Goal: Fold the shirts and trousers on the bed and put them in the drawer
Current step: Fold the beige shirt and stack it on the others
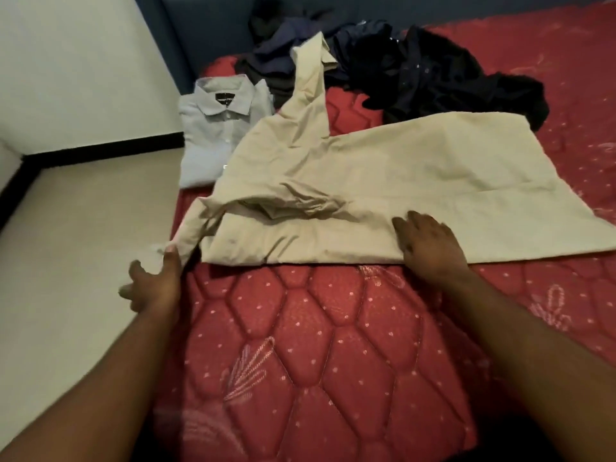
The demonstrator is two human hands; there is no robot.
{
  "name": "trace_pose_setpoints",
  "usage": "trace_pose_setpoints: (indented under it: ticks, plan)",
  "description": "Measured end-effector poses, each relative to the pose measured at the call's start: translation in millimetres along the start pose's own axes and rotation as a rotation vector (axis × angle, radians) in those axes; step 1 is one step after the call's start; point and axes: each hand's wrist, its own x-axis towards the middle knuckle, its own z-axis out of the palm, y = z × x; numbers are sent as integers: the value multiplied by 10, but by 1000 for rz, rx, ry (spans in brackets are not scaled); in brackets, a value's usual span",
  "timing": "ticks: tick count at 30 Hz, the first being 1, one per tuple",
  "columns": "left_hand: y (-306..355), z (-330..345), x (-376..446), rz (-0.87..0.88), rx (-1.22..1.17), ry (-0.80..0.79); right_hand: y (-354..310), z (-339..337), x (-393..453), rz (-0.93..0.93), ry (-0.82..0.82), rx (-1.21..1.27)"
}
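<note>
Beige shirt (383, 181) lies spread on the red quilted mattress (316, 345); the left hand (155, 283) pinches its sleeve end at the bed's edge while the right hand (430, 245) presses flat on its near hem. Beyond lie a folded grey shirt (213, 128) and dark clothes pile (416, 71).

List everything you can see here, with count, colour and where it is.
Beige shirt: one, spread across the mattress, partly folded.
Grey shirt: one, light grey, folded, left of the beige shirt at the mattress edge.
Dark clothes: a pile, navy and black, unfolded, far end.
Mattress: one, red, quilted.
Floor: cream tiles, left.
Left hand: fingers pinch the beige shirt's sleeve.
Right hand: flat on the beige shirt.
</note>
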Motion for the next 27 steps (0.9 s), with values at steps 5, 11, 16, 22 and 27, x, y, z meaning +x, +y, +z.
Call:
trace_pose_setpoints:
  ticks: [5, 11, 16, 22, 27]
  plan:
    - [44, -367, 342, 57, 43, -443, -10, -51, -277, 118, -227, 38]
    - [826, -892, 568, 307, 24, -114, 47, -76, -394, 167, -304, 150]
    - [2366, -734, 73, 1160, -118, 57, 45, -4, -396, 200, -262, 156]
    - [1668, -84, -276, 1047, -211, -94, -64, -20, -509, 186, -167, 97]
    - [335, 192, -167, 557, 289, -227, -220, 110, -561, 22, -179, 66]
